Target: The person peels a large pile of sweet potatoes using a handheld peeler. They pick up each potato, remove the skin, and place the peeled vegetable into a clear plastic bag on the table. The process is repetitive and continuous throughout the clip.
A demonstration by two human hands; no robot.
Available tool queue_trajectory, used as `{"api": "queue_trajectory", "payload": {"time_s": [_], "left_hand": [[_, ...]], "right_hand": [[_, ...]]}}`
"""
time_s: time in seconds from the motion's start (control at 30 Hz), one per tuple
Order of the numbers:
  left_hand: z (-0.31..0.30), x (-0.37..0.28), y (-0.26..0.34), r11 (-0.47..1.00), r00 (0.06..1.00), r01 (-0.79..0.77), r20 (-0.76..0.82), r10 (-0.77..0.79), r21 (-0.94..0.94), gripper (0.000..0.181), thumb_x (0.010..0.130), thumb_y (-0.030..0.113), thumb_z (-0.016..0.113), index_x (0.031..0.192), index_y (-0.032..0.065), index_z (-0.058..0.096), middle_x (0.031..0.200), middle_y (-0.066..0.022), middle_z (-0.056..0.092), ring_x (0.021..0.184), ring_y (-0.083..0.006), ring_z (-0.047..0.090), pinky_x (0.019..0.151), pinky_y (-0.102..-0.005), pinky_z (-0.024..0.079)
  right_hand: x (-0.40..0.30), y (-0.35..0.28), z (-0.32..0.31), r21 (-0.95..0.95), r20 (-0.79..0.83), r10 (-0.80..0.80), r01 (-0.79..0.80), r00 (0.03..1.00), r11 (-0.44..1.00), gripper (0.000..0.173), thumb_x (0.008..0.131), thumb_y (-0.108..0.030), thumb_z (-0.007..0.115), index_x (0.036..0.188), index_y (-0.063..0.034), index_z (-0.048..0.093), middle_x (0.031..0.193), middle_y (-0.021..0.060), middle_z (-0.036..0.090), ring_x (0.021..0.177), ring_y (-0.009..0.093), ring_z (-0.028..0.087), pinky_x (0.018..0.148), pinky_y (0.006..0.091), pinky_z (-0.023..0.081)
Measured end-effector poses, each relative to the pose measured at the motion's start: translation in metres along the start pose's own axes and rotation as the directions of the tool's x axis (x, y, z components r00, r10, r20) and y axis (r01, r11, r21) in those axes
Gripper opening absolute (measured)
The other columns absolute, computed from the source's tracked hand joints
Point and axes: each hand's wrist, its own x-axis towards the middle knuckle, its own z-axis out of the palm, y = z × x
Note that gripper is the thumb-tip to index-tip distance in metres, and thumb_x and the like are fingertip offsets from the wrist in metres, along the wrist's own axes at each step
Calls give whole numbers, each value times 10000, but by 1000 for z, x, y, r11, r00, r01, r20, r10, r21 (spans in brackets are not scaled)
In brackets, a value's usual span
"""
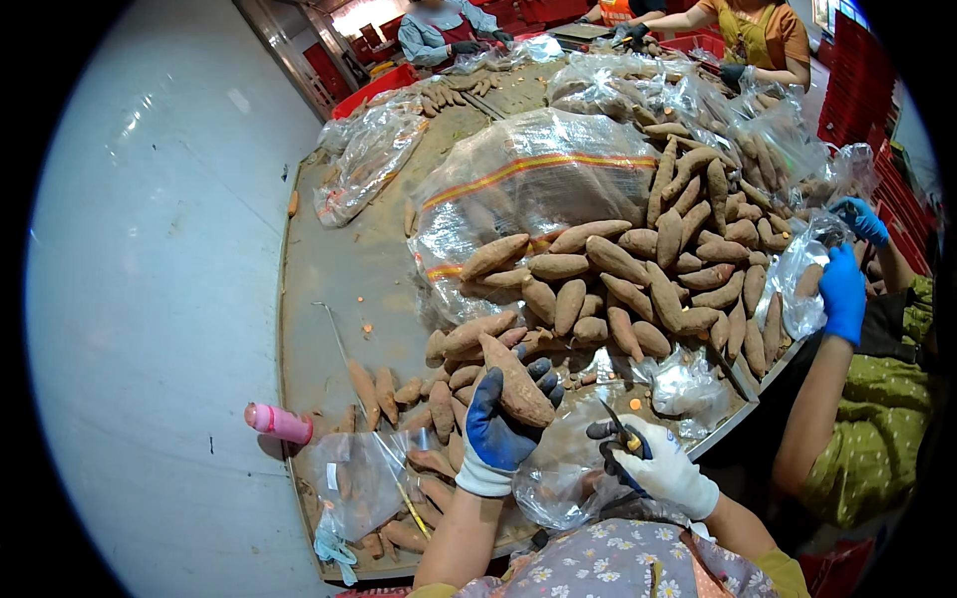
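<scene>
My left hand (pixel 502 426), in a white knit glove with blue coating, holds a large sweet potato (pixel 514 381) raised over the near part of the table. In my right hand (pixel 650 456), gloved in white with dark blue fingertips, is a small knife (pixel 622 427) with a curved dark blade and a yellowish handle part, its tip pointing up and left. The hands are apart. A large heap of sweet potatoes (pixel 613 261) lies beyond them, partly on a clear plastic sack with a yellow-red stripe (pixel 538 172). More lie in a clear plastic bag (pixel 359 478) at the near left.
A pink bottle (pixel 278 423) stands at the table's (pixel 314 276) left edge by a white wall. A thin metal rod (pixel 340 336) lies nearby. Close on the right, a co-worker's blue-gloved hands (pixel 843 291) handle a plastic bag. Several people work at the far end beside red crates (pixel 374 88).
</scene>
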Motion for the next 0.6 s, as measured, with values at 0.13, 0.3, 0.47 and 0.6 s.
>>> {"api": "queue_trajectory", "payload": {"time_s": [0.13,0.3,0.47,0.6], "left_hand": [[20,-27,-16,948,999,26,-27,-18,319,715,866,257,713,1445,31,359,1279,-186,567,1202,-315,562,1064,-476,441],[0,-54,-32,-265,941,-202,112,-320,943,710,834,352,736,1383,-1,456,1281,-202,586,1209,-339,562,1046,-422,431],[-13,-54,-17,-334,865,-87,-95,-492,939,511,902,466,625,1177,35,614,1090,-209,645,1022,-389,608,892,-416,485],[6,-10,2,-255,925,-117,12,-379,960,403,897,416,633,1019,33,651,984,-197,652,922,-370,625,818,-416,499]], "right_hand": [[-2,-21,-12,66,-38,72,-69,997,995,317,896,-30,573,1212,-31,605,825,54,629,732,91,576,664,255,480],[-7,-34,-21,144,-120,72,-55,990,988,313,914,-53,575,1223,-20,615,815,10,611,720,61,545,655,220,453],[-16,-35,-26,229,41,127,-133,991,964,312,921,-40,572,1230,-11,602,916,52,647,785,97,591,719,245,485],[-22,-19,-21,15,180,-65,63,981,998,337,911,-72,612,1243,-18,591,1014,121,682,879,163,645,793,291,509]]}}
